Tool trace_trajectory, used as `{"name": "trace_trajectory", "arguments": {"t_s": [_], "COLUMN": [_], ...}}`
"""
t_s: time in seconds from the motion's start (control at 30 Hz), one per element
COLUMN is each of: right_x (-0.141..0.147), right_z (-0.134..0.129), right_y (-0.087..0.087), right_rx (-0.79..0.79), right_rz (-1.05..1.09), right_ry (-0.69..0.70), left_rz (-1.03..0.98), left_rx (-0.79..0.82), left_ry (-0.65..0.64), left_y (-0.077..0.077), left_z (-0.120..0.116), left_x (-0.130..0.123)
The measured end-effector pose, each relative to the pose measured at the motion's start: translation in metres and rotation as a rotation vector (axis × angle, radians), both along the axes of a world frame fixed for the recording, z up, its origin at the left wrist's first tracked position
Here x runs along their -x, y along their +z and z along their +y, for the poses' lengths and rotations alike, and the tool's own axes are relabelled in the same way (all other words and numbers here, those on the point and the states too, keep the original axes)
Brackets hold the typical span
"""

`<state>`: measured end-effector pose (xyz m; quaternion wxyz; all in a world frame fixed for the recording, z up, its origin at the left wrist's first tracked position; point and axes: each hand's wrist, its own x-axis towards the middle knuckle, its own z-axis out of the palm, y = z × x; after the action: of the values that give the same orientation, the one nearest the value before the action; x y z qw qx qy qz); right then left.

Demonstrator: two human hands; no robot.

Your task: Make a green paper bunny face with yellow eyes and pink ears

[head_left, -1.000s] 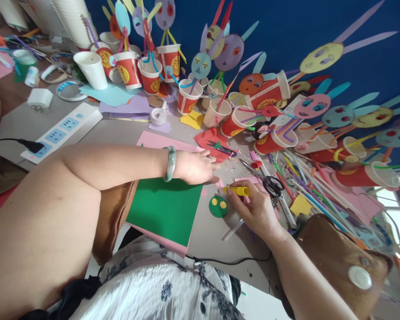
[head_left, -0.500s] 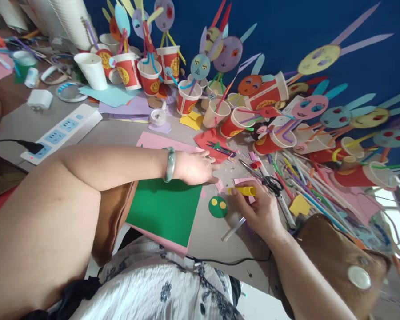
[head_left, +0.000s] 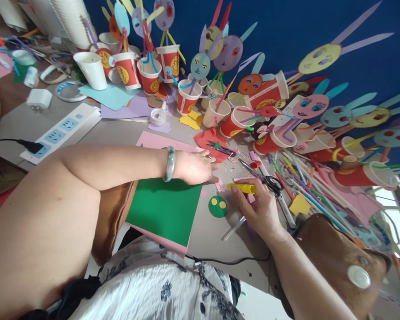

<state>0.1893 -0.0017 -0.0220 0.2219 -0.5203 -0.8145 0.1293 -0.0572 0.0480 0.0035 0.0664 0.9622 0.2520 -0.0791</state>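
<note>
My left hand [head_left: 195,167] lies palm down at the top of a green paper sheet [head_left: 165,209], a jade-coloured bangle on its wrist. Its fingers are stretched out, with the tips beside a small pink paper scrap [head_left: 219,184]. In my right hand [head_left: 262,209] a short yellow tube [head_left: 243,188] is pinched between thumb and fingers, pointing left; what kind of tube I cannot make out. Just below its tip lies a green paper disc [head_left: 218,207] with two yellow dots. A clear stick [head_left: 233,229] sits near my right hand.
Black-handled scissors [head_left: 272,183] lie right of the hands, close to several loose coloured sticks [head_left: 306,184]. Red paper cups [head_left: 236,122] with paper faces line the back. A power strip [head_left: 63,129] is at left, a brown bag [head_left: 340,262] at right.
The yellow tube has tilted slightly in my right hand, and more of its left end shows. My left hand has hardly moved.
</note>
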Motion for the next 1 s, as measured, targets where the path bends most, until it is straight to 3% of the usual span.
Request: {"name": "trace_trajectory", "arguments": {"t_s": [0.23,0.4,0.57,0.77,0.87,1.0], "right_x": [-0.001,0.0,0.0,0.006,0.003,-0.005], "right_z": [-0.001,-0.002,-0.002,-0.003,-0.005,-0.007], "right_y": [0.001,0.0,-0.001,0.004,0.012,0.025], "right_rx": [0.013,-0.005,0.026,0.018,0.044,0.008], "right_rz": [-0.011,-0.004,-0.022,0.009,0.042,0.296], "right_ry": [0.032,0.112,0.082,0.139,0.059,-0.206], "left_rz": [0.08,0.014,-0.002,0.022,0.012,0.006], "left_rx": [0.009,0.036,0.047,0.086,0.069,0.016], "left_ry": [0.001,0.004,0.016,0.029,0.03,-0.02], "left_y": [0.006,0.007,0.006,0.011,0.01,0.002], "left_z": [-0.001,0.0,0.0,-0.002,-0.002,0.002], "left_x": [0.0,0.002,0.001,0.002,0.002,0.002]}}
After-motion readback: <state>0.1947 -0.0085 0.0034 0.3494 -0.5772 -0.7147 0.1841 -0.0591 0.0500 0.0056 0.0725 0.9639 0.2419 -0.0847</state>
